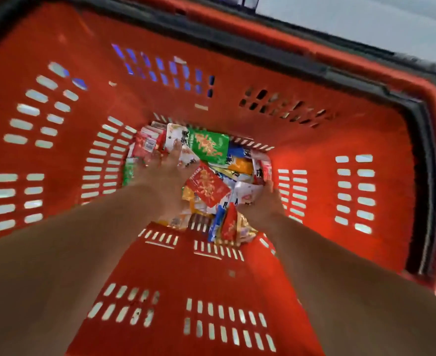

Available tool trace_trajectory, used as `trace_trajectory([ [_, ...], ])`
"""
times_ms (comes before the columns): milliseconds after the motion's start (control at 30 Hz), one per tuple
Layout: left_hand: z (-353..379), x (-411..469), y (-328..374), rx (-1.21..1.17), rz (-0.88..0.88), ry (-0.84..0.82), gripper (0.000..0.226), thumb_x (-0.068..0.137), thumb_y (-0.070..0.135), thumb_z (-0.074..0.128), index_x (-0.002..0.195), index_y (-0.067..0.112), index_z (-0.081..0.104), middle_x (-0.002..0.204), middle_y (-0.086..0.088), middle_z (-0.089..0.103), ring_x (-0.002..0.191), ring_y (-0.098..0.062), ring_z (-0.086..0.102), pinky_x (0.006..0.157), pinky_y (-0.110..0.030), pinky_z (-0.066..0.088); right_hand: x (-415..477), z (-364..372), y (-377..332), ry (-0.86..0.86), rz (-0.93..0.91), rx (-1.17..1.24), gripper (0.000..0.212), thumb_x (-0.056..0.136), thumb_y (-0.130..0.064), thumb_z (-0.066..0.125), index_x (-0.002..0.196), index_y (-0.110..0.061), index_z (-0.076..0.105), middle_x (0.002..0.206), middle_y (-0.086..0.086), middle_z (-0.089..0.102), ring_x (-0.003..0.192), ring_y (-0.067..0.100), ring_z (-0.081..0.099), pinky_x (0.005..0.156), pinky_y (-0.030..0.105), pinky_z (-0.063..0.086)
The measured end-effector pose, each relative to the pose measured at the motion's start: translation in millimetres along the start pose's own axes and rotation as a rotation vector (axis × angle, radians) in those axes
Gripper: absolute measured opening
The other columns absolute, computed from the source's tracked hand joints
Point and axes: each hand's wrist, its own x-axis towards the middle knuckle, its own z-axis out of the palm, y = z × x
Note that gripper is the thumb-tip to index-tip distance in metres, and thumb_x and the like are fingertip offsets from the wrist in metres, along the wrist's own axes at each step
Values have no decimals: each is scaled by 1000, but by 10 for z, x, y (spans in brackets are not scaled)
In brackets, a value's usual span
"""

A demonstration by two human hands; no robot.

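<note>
I look straight down into a deep red plastic basket (pixel 211 106) with slotted walls and a black rim. A heap of small snack packets covers its bottom, among them a green packet (pixel 209 145) and a red packet (pixel 207 187). Both my bare arms reach down inside. My left hand (pixel 160 170) lies on the left side of the heap, its fingers stretched out over a white packet (pixel 179 140). My right hand (pixel 264 205) is pushed into the right side of the heap. Its fingers are buried among the packets, with a bunch of packets (pixel 231 226) bulging beside the wrist.
The basket's walls close in on all sides of the hands. Through the slots I see pale floor and something blue. A light grey surface (pixel 366 16) lies beyond the rim at the top right. The picture is blurred by motion.
</note>
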Motion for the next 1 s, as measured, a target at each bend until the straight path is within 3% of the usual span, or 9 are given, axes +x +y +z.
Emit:
trace_trajectory([
  [100,243,141,37,-16,23,-92,107,95,64,60,154,52,-27,159,-4,-47,157,-45,-13,122,-71,4,30,217,52,58,47,105,103,98,-40,67,163,-6,-5,171,17,2,157,38,14,124,42,26],
  [200,417,198,32,-51,35,-155,102,97,65,54,151,53,-31,157,-1,-50,155,-45,-22,124,-70,3,6,401,-23,179,108,151,104,94,-50,68,164,-9,2,168,17,14,153,40,20,123,46,25],
  [400,528,219,6,-87,87,-131,75,101,62,49,158,59,1,167,8,-34,153,-45,-27,119,-71,-10,-137,535,-115,261,93,226,81,84,-68,69,147,-28,37,140,9,37,131,33,41,108,45,41],
  [500,504,150,11,-64,129,-52,48,103,55,47,151,53,40,174,10,-12,158,-41,-11,122,-69,-3,-107,564,-86,298,69,336,32,98,-56,57,124,-37,59,155,5,28,140,33,33,113,47,40],
  [600,520,106,107,-377,44,188,36,102,41,56,135,28,65,165,-3,36,149,-35,32,120,-51,32,-57,560,-35,338,112,443,14,99,-36,63,113,-33,62,155,5,32,139,31,38,108,43,44],
  [667,543,136,220,-665,-134,315,44,97,35,67,137,16,60,146,-11,50,132,-34,49,110,-48,46,-41,531,18,370,128,454,45,94,-39,71,133,-28,51,150,6,40,133,32,46,104,44,47],
  [800,508,192,470,-832,-368,179,79,93,43,71,156,13,33,156,-14,29,138,-39,46,110,-50,46,-5,521,131,277,127,274,91,93,-59,64,164,-32,12,165,8,29,147,39,34,116,55,37],
  [867,468,174,587,-732,-319,68,97,91,51,72,163,14,19,162,-12,14,143,-39,41,112,-47,43,7,533,152,235,166,232,91,92,-66,59,163,-39,10,163,13,30,145,41,35,115,57,36],
  [1000,563,151,683,-459,-170,-8,126,78,58,84,165,21,-1,166,-6,-5,150,-38,28,113,-49,43,4,557,165,262,119,349,68,91,-58,67,150,-39,39,153,13,36,133,37,48,107,49,46],
])
